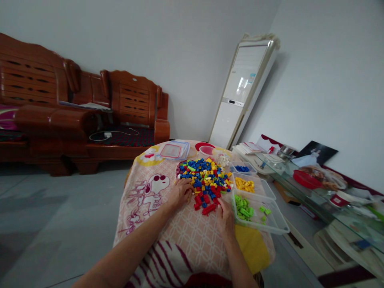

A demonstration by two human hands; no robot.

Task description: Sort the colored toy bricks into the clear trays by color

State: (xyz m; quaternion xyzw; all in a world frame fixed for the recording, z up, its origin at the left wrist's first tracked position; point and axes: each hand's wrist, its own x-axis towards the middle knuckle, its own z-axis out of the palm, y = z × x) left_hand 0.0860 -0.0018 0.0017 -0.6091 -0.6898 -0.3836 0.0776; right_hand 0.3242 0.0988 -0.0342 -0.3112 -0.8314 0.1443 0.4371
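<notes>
A pile of small toy bricks (205, 178) in blue, yellow, red and green lies on a cloth-covered table (156, 208). My left hand (181, 193) rests flat at the pile's left edge, fingers spread on the cloth. My right hand (225, 216) lies at the pile's near right, fingertips by several red bricks (208, 209), beside a clear tray of green bricks (252, 210). Further back stand a clear tray of yellow bricks (244, 185) and one of blue bricks (242, 169). Neither hand visibly holds a brick.
A red bowl (205, 149) and clear lids (174, 151) sit at the table's far side. A wooden sofa (75, 116) stands to the left, a standing air conditioner (243, 92) behind, and a cluttered glass low table (324, 192) to the right.
</notes>
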